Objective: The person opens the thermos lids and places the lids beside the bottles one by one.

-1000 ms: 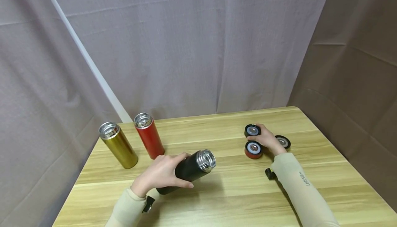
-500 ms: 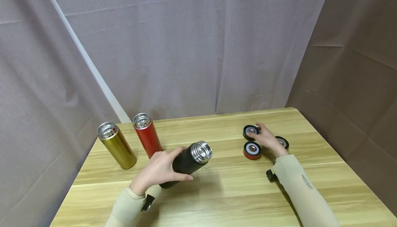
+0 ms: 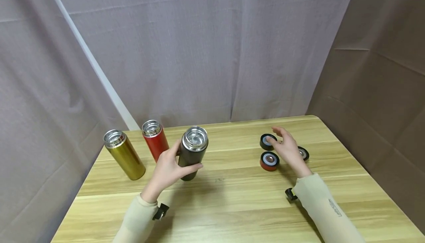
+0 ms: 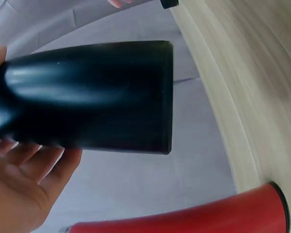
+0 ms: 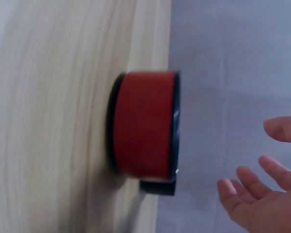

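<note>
My left hand (image 3: 167, 171) grips a black thermos bottle (image 3: 192, 158) without a lid, held almost upright with its steel mouth up. In the left wrist view the black bottle's (image 4: 97, 97) base hangs clear of the table. My right hand (image 3: 287, 149) hovers over the lids, fingers spread and holding nothing. Closest to its fingers is a black lid (image 3: 263, 146), inner side up. A red lid (image 3: 269, 163) with a black rim lies just in front of it. Behind the wrist a third lid (image 3: 304, 154) is partly hidden. The right wrist view has the red lid (image 5: 144, 125) apart from the fingers.
A gold bottle (image 3: 127, 160) and a red bottle (image 3: 155, 145), both lidless, stand at the left of the wooden table (image 3: 239, 213). The red one is close beside my left hand and partly covered by it. Grey curtains (image 3: 199, 51) hang behind the table.
My left hand has raised the black bottle from a steep tilt to nearly upright, moving it up and left. My right hand's fingers have lifted off the black lid.
</note>
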`<state>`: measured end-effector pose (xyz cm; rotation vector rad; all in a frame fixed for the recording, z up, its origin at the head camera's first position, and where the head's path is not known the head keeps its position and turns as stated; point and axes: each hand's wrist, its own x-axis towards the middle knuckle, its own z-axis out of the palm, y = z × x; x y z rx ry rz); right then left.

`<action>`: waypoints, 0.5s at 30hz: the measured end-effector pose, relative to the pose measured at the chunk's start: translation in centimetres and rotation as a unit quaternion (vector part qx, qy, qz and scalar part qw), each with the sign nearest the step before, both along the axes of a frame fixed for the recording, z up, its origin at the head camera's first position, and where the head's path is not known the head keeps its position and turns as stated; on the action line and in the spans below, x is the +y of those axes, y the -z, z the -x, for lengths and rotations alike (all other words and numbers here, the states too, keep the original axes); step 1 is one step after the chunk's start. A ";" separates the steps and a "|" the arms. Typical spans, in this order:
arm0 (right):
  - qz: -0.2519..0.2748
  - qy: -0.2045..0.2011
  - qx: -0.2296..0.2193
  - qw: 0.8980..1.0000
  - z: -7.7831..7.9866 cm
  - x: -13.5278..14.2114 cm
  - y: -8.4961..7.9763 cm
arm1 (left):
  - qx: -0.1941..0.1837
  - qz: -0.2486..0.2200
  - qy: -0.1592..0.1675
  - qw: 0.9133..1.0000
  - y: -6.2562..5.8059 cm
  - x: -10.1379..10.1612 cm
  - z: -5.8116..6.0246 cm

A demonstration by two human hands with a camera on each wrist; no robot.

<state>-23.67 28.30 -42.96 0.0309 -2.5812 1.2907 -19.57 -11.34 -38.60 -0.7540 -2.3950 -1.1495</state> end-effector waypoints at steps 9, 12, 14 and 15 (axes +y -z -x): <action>0.010 -0.025 0.037 0.999 -1.4 -1.8 -0.6 | -0.065 -0.090 -0.010 0.994 0.0 -0.9 0.9; 0.006 -0.035 0.034 0.999 -1.7 -2.4 -0.6 | -0.074 -0.124 0.004 0.989 0.2 -0.8 1.7; 0.003 -0.045 0.034 0.998 -1.9 -2.8 -0.5 | -0.075 -0.147 0.015 0.986 0.2 -0.6 2.2; 0.003 -0.047 0.034 0.998 -2.0 -3.1 -0.4 | -0.074 -0.155 0.018 0.985 0.0 -0.4 2.4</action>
